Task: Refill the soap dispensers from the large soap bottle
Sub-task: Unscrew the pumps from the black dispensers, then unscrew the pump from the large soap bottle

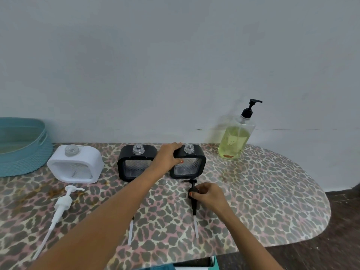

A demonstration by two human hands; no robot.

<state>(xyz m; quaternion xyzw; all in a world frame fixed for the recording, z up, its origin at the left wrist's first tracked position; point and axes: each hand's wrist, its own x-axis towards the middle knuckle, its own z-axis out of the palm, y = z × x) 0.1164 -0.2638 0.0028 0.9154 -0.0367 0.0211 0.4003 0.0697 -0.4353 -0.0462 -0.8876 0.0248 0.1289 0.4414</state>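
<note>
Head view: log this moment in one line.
left hand grips rightmost black square dispenser | right hand holds black plastic pump | large clear soap bottle untouched

Likely a home. A leopard-print table cover meets a plain painted wall (a teal woven basket sits at one end).

The table lies open at the right; the large soap bottle stands at its back.
</note>
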